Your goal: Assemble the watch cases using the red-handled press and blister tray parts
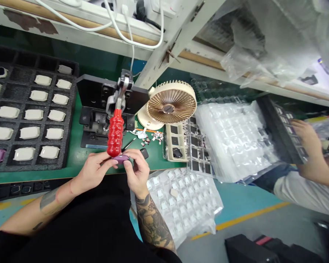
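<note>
Case in purple, grasped by left hand and right hand, red handle very near, tray at left

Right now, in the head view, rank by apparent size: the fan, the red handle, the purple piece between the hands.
1. Fan
2. Red handle
3. Purple piece, partly covered
</note>
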`<control>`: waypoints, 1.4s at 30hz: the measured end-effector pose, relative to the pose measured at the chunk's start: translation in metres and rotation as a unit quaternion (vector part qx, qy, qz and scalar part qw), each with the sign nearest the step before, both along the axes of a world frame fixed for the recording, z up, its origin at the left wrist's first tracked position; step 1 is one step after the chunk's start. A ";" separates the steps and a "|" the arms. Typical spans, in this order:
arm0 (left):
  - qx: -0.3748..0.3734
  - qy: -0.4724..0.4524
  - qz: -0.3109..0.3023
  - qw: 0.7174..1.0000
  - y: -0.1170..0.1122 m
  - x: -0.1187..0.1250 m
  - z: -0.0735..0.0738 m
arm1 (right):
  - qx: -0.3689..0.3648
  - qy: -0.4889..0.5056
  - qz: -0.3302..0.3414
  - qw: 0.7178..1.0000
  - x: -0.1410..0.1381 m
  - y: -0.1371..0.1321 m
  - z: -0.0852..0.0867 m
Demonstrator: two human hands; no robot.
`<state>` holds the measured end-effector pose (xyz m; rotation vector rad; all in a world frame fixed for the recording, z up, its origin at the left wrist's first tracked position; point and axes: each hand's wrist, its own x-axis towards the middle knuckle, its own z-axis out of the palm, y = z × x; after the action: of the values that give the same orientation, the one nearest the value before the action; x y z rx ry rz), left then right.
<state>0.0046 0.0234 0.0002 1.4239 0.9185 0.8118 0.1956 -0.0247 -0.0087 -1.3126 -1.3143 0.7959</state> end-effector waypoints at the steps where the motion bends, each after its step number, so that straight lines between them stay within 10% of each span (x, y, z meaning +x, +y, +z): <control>1: 0.023 0.006 0.002 1.000 0.000 -0.002 0.000 | 0.008 -0.005 0.002 1.000 -0.004 0.001 0.001; 12: 0.279 0.051 0.085 0.955 -0.011 -0.028 -0.013 | -0.040 -0.023 0.036 0.998 -0.033 0.011 0.006; 18: 0.092 -0.015 0.100 0.991 -0.008 -0.035 -0.015 | -0.003 -0.100 0.023 0.995 -0.046 0.013 0.009; 26: 0.034 -0.059 0.102 0.992 -0.011 -0.028 -0.015 | 0.024 -0.082 -0.006 0.996 -0.049 0.011 -0.001; 35: 0.362 0.106 0.078 0.923 -0.007 -0.027 -0.009 | -0.030 0.007 0.034 0.999 -0.033 0.014 0.004; 42: 0.328 0.143 0.035 0.933 -0.006 -0.032 -0.008 | -0.140 0.085 -0.012 0.986 -0.040 0.017 0.001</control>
<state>-0.0273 0.0177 -0.0074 2.1442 0.9638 1.0412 0.1554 -0.0080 -0.0075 -1.4408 -1.0766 1.0806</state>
